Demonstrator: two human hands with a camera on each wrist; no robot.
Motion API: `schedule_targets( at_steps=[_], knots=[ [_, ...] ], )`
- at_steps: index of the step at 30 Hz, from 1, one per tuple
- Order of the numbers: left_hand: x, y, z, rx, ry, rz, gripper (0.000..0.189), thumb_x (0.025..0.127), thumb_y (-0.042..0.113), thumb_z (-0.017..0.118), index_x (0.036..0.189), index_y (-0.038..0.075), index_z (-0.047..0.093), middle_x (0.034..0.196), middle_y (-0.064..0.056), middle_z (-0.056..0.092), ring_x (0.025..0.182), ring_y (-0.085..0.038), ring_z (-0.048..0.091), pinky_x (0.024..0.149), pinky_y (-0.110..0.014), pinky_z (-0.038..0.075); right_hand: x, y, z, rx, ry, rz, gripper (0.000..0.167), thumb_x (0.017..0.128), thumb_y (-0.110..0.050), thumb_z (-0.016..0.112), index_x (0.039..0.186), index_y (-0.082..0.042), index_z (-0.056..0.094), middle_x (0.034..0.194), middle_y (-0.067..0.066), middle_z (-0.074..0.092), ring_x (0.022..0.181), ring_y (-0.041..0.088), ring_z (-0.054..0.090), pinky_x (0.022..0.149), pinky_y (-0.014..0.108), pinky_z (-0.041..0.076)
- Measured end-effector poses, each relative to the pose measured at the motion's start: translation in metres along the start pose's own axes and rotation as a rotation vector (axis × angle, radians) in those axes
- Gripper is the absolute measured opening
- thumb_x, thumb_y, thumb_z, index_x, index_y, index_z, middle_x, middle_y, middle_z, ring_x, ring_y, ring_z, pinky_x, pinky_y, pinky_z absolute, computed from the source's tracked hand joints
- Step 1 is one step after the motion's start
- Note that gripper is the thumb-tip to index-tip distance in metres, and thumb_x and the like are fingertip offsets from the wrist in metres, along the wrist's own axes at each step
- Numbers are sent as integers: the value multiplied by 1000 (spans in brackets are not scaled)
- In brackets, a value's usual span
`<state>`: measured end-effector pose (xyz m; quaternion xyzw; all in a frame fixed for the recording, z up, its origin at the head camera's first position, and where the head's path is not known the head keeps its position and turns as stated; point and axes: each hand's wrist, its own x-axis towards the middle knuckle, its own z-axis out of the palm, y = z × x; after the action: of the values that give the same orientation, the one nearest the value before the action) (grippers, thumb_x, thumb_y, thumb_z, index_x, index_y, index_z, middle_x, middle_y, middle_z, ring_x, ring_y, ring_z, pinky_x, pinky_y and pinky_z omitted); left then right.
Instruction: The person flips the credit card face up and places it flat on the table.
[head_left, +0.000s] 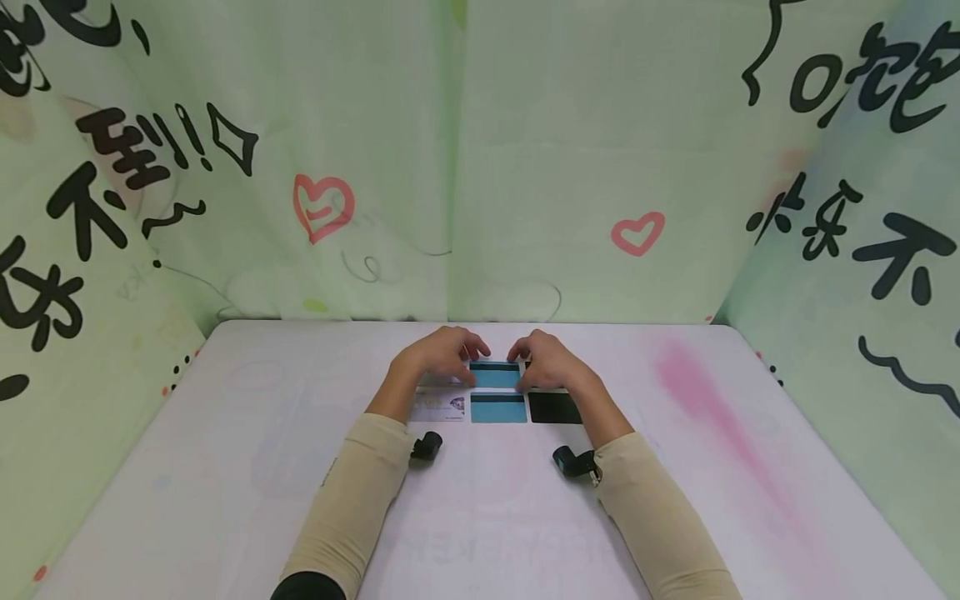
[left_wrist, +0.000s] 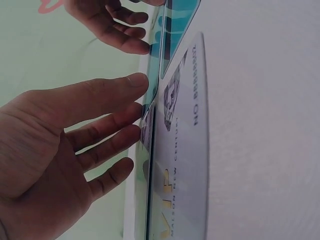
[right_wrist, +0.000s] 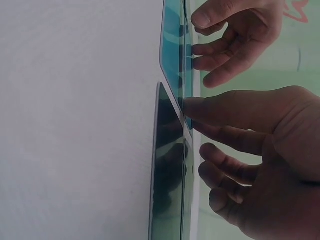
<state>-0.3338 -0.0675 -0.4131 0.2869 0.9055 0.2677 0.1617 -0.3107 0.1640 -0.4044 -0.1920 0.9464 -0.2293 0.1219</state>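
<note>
The back blue card [head_left: 495, 377], with a dark stripe along its top, lies flat between the hands. My left hand [head_left: 447, 352] is at its left edge, thumb low and fingers higher, relaxed. At the opposite edge is my right hand [head_left: 551, 362], its thumb [right_wrist: 200, 107] right at the card's corner. Both hands have the fingers spread, gently bent. In front of this card lies a second blue card [head_left: 498, 410], between a white VIP card [left_wrist: 182, 150] on the left and a black card [head_left: 553, 408] on the right. The hands partly cover the cards on either side in the back row.
The white table [head_left: 480, 517] carries a pink smear [head_left: 720, 417] on the right. Green-tinted curtains [head_left: 525, 167] with drawn hearts and writing stand along its back and sides. Small black wrist cameras [head_left: 573, 461] stick out inward from the beige sleeves.
</note>
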Motion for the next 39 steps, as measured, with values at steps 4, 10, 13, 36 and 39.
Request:
schedule_targets(
  at_steps=[4, 10, 13, 36, 39],
  knots=[
    [1, 0, 1, 13, -2, -2, 53, 83, 11, 85, 133, 13, 70, 120, -7, 72, 116, -22, 63, 103, -38, 51, 0, 1, 0, -14, -6, -4, 43, 80, -12, 86, 119, -1, 72, 121, 21, 59, 109, 32, 57, 97, 47, 52],
    [0, 4, 2, 21, -2, -10, 53, 83, 9, 84, 133, 13, 70, 122, -8, 71, 115, -23, 63, 103, -39, 51, 2, 2, 2, -18, -10, -10, 39, 80, -11, 85, 115, -2, 72, 121, 21, 57, 111, 32, 56, 99, 47, 50],
    [0, 6, 3, 31, 2, -16, 52, 83, 8, 84, 132, 13, 70, 122, -9, 70, 115, -23, 63, 103, -40, 51, 2, 3, 3, -13, -13, -4, 38, 80, -11, 84, 116, -3, 72, 123, 21, 57, 111, 32, 55, 99, 48, 50],
    [2, 12, 3, 71, -6, -20, 51, 81, 8, 85, 130, 8, 72, 120, -10, 74, 109, -22, 66, 104, -40, 52, 1, 0, 1, -5, -14, -25, 48, 79, -10, 85, 123, -3, 67, 114, 15, 69, 103, 28, 61, 98, 46, 52],
    [1, 13, 3, 67, -3, -30, 51, 82, 8, 85, 131, 8, 72, 120, -9, 74, 108, -22, 66, 104, -40, 52, 1, 1, 0, -2, -14, -35, 50, 79, -11, 85, 124, -2, 67, 114, 15, 68, 103, 28, 61, 98, 46, 52]
  ],
)
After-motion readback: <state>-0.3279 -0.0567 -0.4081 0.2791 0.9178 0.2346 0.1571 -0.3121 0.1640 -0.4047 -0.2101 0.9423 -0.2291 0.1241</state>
